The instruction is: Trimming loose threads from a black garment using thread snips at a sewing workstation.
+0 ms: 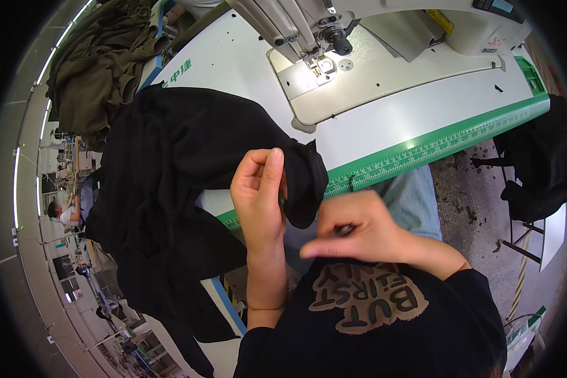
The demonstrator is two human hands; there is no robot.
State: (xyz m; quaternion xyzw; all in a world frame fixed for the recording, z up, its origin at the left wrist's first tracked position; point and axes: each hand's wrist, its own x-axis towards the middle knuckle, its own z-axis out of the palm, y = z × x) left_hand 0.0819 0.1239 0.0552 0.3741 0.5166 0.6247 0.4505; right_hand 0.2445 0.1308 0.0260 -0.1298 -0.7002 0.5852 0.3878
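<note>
A black garment (189, 135) lies in folds over the left part of the sewing table and hangs down past its front edge. My left hand (258, 195) is closed at the garment's right end, thumb up against the curled fingers, with the cloth bunched behind and beside it. Close to my body, right of that cloth, my right hand (362, 227) is curled round a small dark thing (344, 230); most of it is hidden, so I cannot tell its kind. The sewing machine (315, 38) stands beyond both hands, its needle area lit.
The white tabletop (384, 116) has a green ruler edge (435, 142) along its front. Dark olive cloth (101, 69) is heaped at the far left. More black cloth (535, 157) hangs over a stand at right. Another person (69, 211) sits in the left background.
</note>
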